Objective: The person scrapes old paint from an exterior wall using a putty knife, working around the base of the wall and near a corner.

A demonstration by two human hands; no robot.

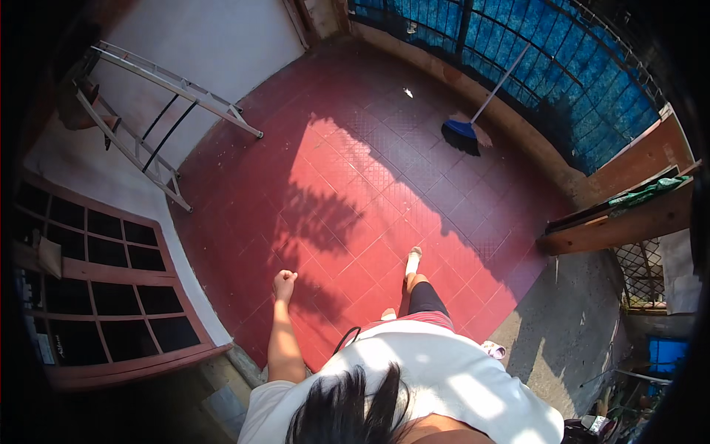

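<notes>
My left hand [285, 285] hangs out over the red tiled floor [384, 259], its fingers curled into a loose fist with nothing visible in them. It touches nothing. My right hand is out of view, hidden past my white shirt. One foot in a light sock [414, 259] is stretched forward on the tiles. Farthest from me, a broom [460, 133] with a blue head and dark bristles leans its pale handle on the fence. Beside the bristles is a pinkish flat piece [481, 135] that I cannot make out.
An aluminium stepladder [177, 92] stands by the white wall at the left. Nearer is a pink-framed window [111, 281]. A blue-covered fence [532, 66] on a low wall bounds the far right. A small white scrap [407, 92] lies on the tiles. A wooden beam [614, 226] juts in at right.
</notes>
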